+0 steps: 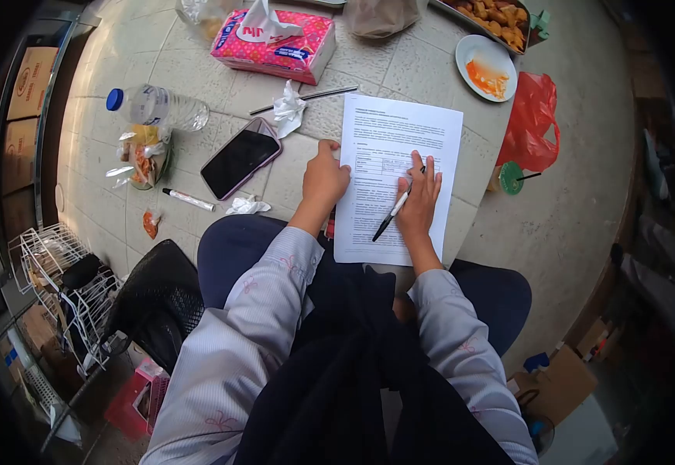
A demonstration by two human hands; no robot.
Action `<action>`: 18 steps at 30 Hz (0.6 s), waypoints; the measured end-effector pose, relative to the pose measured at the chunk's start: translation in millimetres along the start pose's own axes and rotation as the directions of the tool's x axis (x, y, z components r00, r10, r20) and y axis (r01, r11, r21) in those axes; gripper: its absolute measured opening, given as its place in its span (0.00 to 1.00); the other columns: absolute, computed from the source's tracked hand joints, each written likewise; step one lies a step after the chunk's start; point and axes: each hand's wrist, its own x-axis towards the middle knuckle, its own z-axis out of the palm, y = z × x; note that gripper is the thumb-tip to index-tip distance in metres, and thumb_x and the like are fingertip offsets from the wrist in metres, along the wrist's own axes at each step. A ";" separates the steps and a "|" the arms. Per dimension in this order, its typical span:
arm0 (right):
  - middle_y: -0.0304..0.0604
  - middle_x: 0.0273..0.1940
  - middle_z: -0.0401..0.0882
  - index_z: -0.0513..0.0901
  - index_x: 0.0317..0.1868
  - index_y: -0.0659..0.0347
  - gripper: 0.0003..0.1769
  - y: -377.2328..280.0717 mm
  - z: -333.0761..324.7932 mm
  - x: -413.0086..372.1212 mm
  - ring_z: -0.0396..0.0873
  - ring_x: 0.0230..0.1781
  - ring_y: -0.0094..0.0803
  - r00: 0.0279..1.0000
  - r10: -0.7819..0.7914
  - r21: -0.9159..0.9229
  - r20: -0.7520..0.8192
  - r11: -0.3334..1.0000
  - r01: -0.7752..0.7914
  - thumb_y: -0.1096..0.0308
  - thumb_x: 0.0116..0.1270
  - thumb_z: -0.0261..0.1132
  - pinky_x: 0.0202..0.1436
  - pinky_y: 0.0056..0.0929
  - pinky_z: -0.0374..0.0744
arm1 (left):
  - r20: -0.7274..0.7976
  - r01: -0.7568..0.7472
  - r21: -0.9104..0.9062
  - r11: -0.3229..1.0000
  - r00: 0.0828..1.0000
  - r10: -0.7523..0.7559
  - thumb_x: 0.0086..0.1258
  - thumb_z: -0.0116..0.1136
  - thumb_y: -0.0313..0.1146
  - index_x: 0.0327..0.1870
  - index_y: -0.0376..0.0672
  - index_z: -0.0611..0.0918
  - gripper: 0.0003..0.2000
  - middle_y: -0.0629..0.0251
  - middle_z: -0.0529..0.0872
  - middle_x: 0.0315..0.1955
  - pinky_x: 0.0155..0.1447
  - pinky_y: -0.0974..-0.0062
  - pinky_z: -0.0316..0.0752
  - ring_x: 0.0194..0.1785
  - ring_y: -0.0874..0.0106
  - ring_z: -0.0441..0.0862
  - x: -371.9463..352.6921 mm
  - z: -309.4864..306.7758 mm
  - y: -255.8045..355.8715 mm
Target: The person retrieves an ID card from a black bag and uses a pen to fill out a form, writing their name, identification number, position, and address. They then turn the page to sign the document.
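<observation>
Resting the right hand (417, 205) on a white sheet of printed paper (399, 128), lying on a pale tiled surface (407, 74), and loosely holding in it a slim black-and-white pen (390, 218). Curling the left hand (326, 183) at the sheet's left edge; not showing clearly whether pinching it. Possibly risking stray marks if letting the pen swivel, or orange stains if sliding the paper toward the round white sauce-smeared plate (469, 50).
</observation>
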 end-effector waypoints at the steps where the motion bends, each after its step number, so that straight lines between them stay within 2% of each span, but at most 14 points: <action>1: 0.44 0.60 0.60 0.64 0.43 0.58 0.10 0.3 -0.3 -0.9 0.51 0.64 0.48 1.000 -0.006 -0.004 -0.001 1.000 0.006 0.65 0.64 0.49 0.64 0.52 0.46 | 0.024 0.008 0.025 1.000 1.000 -0.009 0.52 0.56 0.27 0.48 0.42 0.68 0.20 0.57 0.81 0.29 0.37 0.69 0.73 0.32 0.61 0.80 -0.6 3.0 -3.1; 6: 0.44 0.60 0.60 0.63 0.45 0.58 0.10 -2.5 1.2 -0.4 0.53 0.63 0.48 0.999 -0.031 -0.006 -0.017 1.000 0.030 0.66 0.65 0.49 0.64 0.52 0.46 | 0.056 0.010 0.118 0.993 0.998 -0.016 0.52 0.57 0.29 0.49 0.40 0.66 0.21 0.48 0.79 0.34 0.42 0.63 0.72 0.39 0.54 0.78 -14.2 -3.8 7.6; 13: 0.44 0.60 0.61 0.65 0.41 0.58 0.08 -1.1 0.8 0.2 0.51 0.64 0.48 1.000 -0.013 -0.038 -0.009 0.999 0.012 0.65 0.64 0.49 0.64 0.52 0.46 | 0.082 -0.020 0.073 0.997 0.997 0.014 0.52 0.56 0.28 0.49 0.40 0.66 0.22 0.48 0.79 0.34 0.43 0.63 0.72 0.39 0.54 0.78 -10.0 -0.6 3.7; 18: 0.44 0.60 0.61 0.64 0.42 0.58 0.09 -2.1 0.1 0.4 0.51 0.64 0.48 1.000 0.003 -0.052 0.002 0.999 -0.003 0.66 0.64 0.49 0.64 0.53 0.47 | 0.058 -0.044 0.088 0.995 0.998 0.039 0.51 0.57 0.27 0.49 0.39 0.66 0.22 0.48 0.80 0.33 0.43 0.64 0.72 0.39 0.54 0.78 -6.3 3.4 -1.4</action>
